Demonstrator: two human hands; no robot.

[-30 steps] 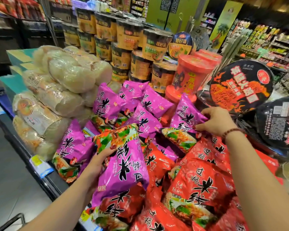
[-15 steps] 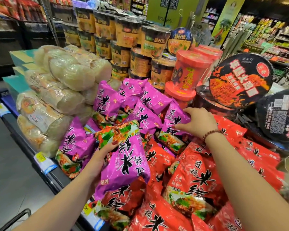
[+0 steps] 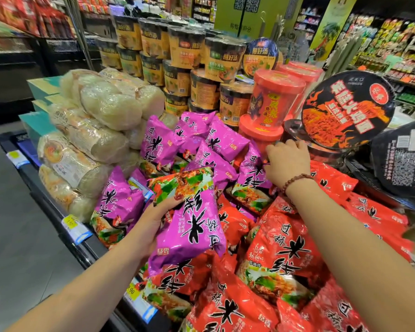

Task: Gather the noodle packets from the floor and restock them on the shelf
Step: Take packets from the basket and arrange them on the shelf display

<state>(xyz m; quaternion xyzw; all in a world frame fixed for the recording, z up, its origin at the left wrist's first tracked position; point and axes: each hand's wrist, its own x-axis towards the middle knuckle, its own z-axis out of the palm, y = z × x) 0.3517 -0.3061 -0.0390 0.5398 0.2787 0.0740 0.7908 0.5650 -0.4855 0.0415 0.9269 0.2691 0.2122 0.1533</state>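
Observation:
My left hand (image 3: 153, 222) grips a purple noodle packet (image 3: 189, 226), held upside down over the front of the shelf pile. My right hand (image 3: 288, 161) reaches further back, its fingers curled over the top right corner of another purple noodle packet (image 3: 253, 174) that stands at the right end of the purple pile (image 3: 158, 144). Red noodle packets (image 3: 283, 250) fill the shelf under my right forearm. The floor's packets are out of view.
Clear bags of white noodles (image 3: 101, 130) are stacked on the left. Yellow-black cup noodles (image 3: 180, 58) and red tubs (image 3: 273, 99) stand behind the purple pile. Black round bowls (image 3: 345, 111) lean at the right. The shelf edge (image 3: 58, 226) carries price tags; grey floor lies left.
My right hand has carried its purple packet left and down, standing it among the purple pile, and now sits at its top corner. My left hand has kept its packet roughly in place.

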